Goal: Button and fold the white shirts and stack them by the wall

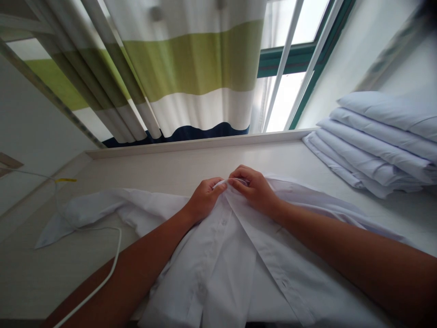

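A white button-up shirt (232,255) lies spread across the pale tabletop, its front edges hanging toward me and its sleeves out to both sides. At the top of its front, near the collar, my left hand (207,196) pinches the cloth between thumb and fingers. Right beside it, my right hand (251,189) grips the other front edge, the two thumbs almost touching. Below the hands the two button edges part in a narrow V. Whether a button sits between the fingertips is hidden.
A stack of folded white garments (378,141) stands at the right on the tabletop (164,166). A white cable (116,255) runs over the left side and across my left forearm. Behind the table's raised back edge hang striped curtains (191,68) beside a barred window.
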{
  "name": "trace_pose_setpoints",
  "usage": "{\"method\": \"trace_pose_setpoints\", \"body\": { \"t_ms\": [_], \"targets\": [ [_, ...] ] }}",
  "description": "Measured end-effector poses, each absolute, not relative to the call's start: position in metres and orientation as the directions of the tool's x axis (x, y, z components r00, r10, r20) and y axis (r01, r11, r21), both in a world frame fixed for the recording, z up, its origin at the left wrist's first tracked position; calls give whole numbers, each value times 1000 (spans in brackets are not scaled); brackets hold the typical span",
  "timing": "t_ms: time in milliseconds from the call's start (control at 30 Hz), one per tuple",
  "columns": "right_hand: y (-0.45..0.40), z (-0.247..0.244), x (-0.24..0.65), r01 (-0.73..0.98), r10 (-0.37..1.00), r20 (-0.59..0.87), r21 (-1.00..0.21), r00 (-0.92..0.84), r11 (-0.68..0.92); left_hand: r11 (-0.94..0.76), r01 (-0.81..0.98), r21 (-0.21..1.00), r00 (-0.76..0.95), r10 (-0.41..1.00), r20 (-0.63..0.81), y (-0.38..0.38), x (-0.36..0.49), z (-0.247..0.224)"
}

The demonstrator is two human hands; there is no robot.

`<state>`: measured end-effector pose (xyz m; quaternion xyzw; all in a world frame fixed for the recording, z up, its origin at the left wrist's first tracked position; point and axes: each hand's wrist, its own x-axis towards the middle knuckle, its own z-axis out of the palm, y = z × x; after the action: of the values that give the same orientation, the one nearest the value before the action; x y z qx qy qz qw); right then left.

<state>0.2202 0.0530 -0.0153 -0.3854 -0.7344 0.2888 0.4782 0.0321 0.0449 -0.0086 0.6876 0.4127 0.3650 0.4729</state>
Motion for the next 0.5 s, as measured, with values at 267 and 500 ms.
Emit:
{"method": "trace_pose_setpoints", "body": {
  "t_ms": [267, 500],
  "targets": [
    [61, -12, 230, 230, 869, 350, -867, -349, 441, -193, 238, 952, 407, 910, 83, 44, 30, -9],
    [65, -15, 233, 237, 849, 380, -844, -368, 481, -188, 239, 953, 416, 906, 74, 45, 30, -9]
  ]
}}
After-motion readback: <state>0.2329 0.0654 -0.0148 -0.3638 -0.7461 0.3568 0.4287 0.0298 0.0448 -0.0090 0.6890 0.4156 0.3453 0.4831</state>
